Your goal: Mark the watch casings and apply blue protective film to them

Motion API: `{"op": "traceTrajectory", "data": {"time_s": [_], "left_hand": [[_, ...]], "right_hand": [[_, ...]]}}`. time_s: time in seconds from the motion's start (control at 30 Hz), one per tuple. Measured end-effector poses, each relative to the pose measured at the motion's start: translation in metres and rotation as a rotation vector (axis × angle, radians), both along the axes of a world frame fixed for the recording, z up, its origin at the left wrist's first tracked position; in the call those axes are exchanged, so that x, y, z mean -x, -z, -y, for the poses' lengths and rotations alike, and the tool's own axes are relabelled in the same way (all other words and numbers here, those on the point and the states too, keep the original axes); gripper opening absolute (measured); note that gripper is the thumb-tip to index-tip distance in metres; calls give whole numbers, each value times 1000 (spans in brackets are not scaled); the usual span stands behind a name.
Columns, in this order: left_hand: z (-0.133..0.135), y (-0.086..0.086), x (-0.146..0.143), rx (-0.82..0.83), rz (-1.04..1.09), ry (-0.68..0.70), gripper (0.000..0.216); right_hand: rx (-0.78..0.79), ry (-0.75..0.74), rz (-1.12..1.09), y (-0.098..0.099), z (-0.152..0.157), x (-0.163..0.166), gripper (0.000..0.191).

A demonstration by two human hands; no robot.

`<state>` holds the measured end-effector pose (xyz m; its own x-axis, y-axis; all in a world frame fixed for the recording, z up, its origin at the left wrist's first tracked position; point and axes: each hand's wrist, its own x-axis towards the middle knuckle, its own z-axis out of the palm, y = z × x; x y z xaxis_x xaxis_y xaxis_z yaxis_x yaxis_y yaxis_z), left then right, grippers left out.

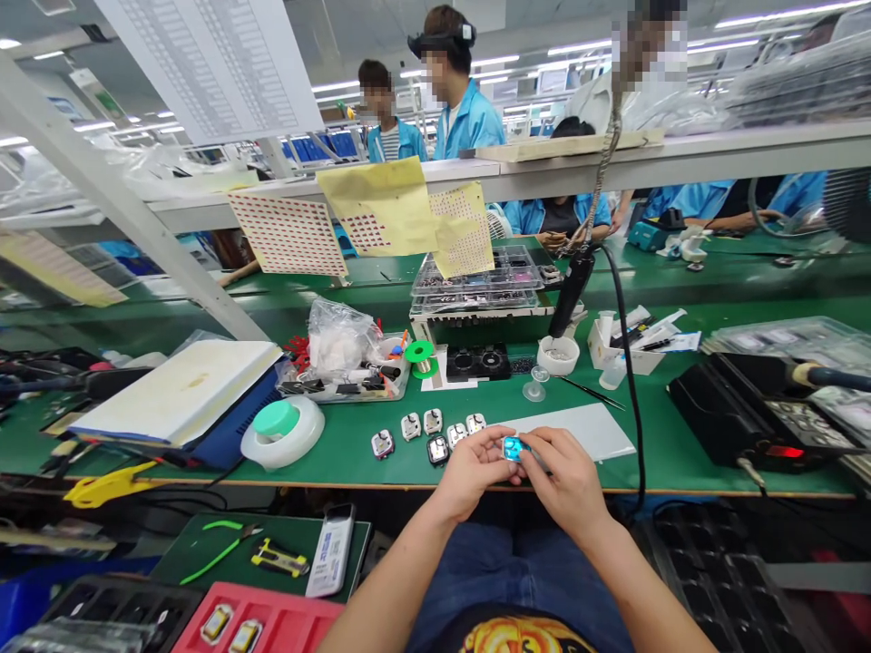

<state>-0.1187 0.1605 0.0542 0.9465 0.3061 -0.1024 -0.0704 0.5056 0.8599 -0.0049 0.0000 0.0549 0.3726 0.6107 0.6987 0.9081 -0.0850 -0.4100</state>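
Note:
Both my hands meet at the front edge of the green bench. My left hand [474, 469] and my right hand [566, 478] pinch a small square part with a shiny blue face [512, 448] between their fingertips. Just left of my hands several small silver-cased parts [427, 433] lie in a loose row on the green mat. A white sheet [575, 428] lies flat just beyond my right hand.
A white dispenser with a green cap [282, 432] and a white-topped blue box [183, 399] sit left. Stacked clear trays [476, 288], a white cup [558, 355], a black hanging cable [630, 363] and a black station [741, 413] stand behind and right. Other people work across the bench.

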Motion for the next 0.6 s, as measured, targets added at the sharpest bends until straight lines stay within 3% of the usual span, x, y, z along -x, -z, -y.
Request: {"op": "traceTrajectory", "data": {"time_s": [0.6], "left_hand": [[-5, 2, 0, -16, 9, 47, 65]], "right_hand": [[-14, -46, 42, 0, 8, -3, 27]]}}
